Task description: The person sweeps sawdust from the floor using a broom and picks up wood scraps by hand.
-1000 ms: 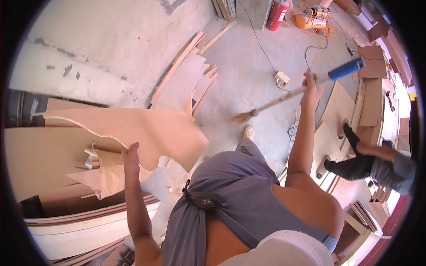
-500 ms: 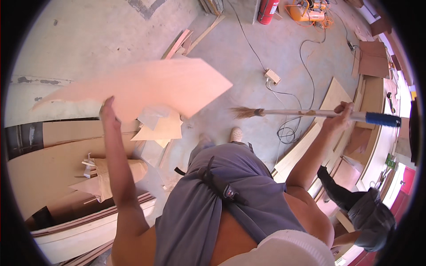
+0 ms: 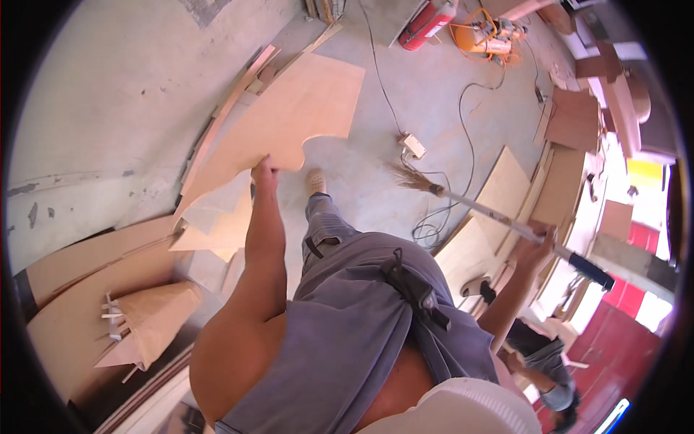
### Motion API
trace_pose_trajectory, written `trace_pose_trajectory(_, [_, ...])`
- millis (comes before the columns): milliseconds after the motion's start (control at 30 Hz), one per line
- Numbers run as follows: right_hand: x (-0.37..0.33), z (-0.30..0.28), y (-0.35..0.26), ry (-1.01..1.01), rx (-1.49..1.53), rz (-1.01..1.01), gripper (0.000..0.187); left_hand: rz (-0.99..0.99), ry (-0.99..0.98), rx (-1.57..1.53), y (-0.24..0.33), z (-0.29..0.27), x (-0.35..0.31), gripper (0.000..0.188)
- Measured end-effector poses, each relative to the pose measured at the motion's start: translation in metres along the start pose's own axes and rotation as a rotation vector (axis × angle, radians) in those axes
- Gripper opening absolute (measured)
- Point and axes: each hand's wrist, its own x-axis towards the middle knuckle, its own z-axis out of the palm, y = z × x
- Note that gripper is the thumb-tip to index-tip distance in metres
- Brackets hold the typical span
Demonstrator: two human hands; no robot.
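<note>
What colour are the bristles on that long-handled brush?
The bristles are straw-brown, as the head view shows best.

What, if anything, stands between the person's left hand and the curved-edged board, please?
Nothing visible does: the left hand already grips the curved-edged board at its near edge. The right hand holds the broom well off to the right, clear of the board.

Right hand (image 3: 538, 241) grips broom (image 3: 486, 209)
</note>
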Motion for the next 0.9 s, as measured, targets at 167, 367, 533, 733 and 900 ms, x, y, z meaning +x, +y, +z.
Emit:
trace_pose_trajectory(167, [0.034,0.047,-0.001,-0.010,-0.135,-0.014,0.027,-0.023,-0.152,0.006,0.021,-0.010,-0.003,0.041])
trace_pose_trajectory(367, [0.071,0.133,0.009,-0.064,-0.077,0.090,0.023,-0.090,-0.199,0.026,0.046,0.116,-0.005,0.037])
trace_pose_trajectory(533, [0.087,0.157,0.006,-0.127,-0.031,0.091,0.019,-0.045,-0.289,0.066,0.076,0.199,0.035,0.039])
trace_pose_trajectory(733, [0.087,0.136,0.007,-0.097,-0.051,0.128,0.020,-0.103,-0.109,-0.020,0.044,0.144,0.074,0.056])
trace_pose_trajectory(900, [0.092,0.116,0.010,-0.113,-0.153,0.091,0.023,-0.124,0.358,0.053,-0.001,0.064,0.096,0.060])
